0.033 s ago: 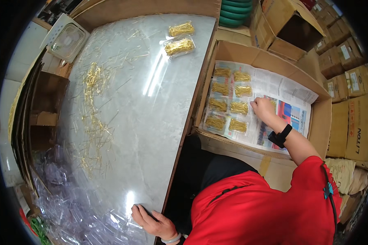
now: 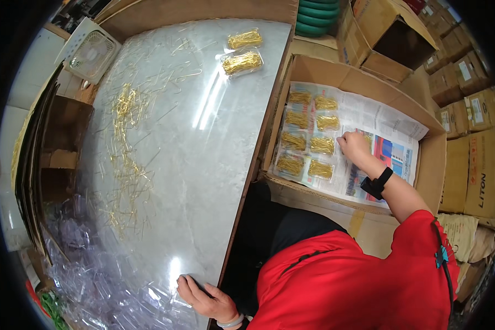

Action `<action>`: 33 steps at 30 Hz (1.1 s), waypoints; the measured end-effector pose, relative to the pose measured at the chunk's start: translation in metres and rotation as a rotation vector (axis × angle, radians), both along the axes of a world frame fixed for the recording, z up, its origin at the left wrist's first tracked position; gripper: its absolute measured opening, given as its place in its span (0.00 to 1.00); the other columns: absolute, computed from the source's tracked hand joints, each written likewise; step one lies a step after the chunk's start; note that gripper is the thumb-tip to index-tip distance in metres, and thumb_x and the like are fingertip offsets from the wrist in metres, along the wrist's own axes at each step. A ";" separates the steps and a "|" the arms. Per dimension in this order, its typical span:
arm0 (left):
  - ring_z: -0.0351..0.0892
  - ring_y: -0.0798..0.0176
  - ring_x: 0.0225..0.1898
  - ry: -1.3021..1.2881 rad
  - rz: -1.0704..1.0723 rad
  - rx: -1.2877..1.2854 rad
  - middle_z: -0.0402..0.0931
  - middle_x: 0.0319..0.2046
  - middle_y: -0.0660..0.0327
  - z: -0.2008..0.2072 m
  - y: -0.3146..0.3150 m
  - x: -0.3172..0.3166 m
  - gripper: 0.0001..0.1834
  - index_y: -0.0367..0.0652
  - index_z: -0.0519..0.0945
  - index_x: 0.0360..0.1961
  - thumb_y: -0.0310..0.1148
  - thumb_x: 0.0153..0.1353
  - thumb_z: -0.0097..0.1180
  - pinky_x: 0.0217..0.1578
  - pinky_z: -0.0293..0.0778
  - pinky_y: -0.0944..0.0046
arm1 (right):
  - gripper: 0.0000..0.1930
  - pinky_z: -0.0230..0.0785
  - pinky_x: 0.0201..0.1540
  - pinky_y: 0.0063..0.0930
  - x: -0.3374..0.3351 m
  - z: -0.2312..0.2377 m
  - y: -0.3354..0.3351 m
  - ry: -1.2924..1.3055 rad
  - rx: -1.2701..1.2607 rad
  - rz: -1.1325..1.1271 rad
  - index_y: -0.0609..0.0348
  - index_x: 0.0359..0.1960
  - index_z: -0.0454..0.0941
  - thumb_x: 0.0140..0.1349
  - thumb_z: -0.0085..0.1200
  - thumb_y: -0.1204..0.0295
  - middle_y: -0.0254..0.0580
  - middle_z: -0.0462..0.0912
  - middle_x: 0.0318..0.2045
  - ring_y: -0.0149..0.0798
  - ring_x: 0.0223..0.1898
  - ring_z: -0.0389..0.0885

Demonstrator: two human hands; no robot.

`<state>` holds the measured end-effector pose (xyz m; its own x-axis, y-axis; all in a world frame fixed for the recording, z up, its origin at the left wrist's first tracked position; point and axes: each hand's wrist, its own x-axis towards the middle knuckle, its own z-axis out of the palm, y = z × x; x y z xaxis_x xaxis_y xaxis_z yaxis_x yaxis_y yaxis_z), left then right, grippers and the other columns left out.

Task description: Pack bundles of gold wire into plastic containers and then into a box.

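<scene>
Gold-wire packs (image 2: 322,145) on newspaper (image 2: 363,113) — cardboard wall (image 2: 275,132) between them and table (image 2: 203,165)

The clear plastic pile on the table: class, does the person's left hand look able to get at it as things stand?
Probably yes: the left hand is at the near end of the gray table, close beside the clear plastic pile, and nothing visible stands between them.

Wears a red shirt (image 2: 363,280) with black cable (image 2: 449,276) along its right sleeve (image 2: 415,242). Has a black wristband (image 2: 374,188) beyond that sleeve.
</scene>
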<state>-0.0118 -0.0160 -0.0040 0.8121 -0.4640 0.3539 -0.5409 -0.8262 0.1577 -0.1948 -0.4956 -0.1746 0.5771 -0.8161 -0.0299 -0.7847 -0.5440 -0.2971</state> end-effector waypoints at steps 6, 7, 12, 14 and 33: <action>0.67 0.35 0.64 -0.005 0.004 0.014 0.69 0.62 0.39 -0.001 0.002 0.000 0.24 0.25 0.73 0.59 0.37 0.74 0.43 0.65 0.61 0.38 | 0.14 0.72 0.24 0.30 0.006 0.014 0.001 -0.050 0.619 -0.202 0.66 0.25 0.84 0.62 0.55 0.67 0.43 0.83 0.18 0.33 0.16 0.77; 0.67 0.35 0.64 -0.005 0.003 0.011 0.69 0.62 0.39 -0.001 0.002 0.000 0.24 0.25 0.73 0.59 0.37 0.74 0.43 0.65 0.61 0.38 | 0.14 0.71 0.23 0.29 0.004 0.014 0.002 -0.044 0.653 -0.223 0.66 0.25 0.84 0.62 0.55 0.67 0.42 0.83 0.17 0.31 0.15 0.76; 0.67 0.35 0.64 -0.003 0.014 0.021 0.69 0.62 0.39 -0.002 0.002 -0.001 0.25 0.25 0.73 0.60 0.38 0.75 0.42 0.65 0.61 0.38 | 0.17 0.75 0.34 0.40 -0.016 0.004 0.009 -0.016 0.448 -0.187 0.65 0.26 0.85 0.62 0.54 0.62 0.50 0.83 0.19 0.47 0.23 0.84; 0.67 0.34 0.64 -0.005 0.014 0.024 0.69 0.62 0.39 -0.002 0.003 -0.002 0.24 0.25 0.73 0.60 0.37 0.74 0.42 0.65 0.61 0.38 | 0.18 0.76 0.36 0.41 -0.011 0.009 0.001 -0.030 0.295 -0.184 0.66 0.29 0.85 0.63 0.55 0.61 0.51 0.84 0.21 0.49 0.25 0.84; 0.67 0.34 0.64 -0.014 0.004 0.020 0.69 0.62 0.38 -0.002 0.003 0.000 0.24 0.25 0.73 0.59 0.37 0.74 0.43 0.64 0.62 0.38 | 0.12 0.64 0.21 0.29 0.008 0.009 -0.029 -0.155 0.598 -0.369 0.65 0.34 0.83 0.64 0.55 0.68 0.38 0.81 0.19 0.30 0.16 0.72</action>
<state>-0.0121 -0.0132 -0.0059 0.8089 -0.4682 0.3556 -0.5397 -0.8312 0.1334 -0.1870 -0.5250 -0.1652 0.3009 -0.8282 -0.4728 -0.8108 0.0388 -0.5841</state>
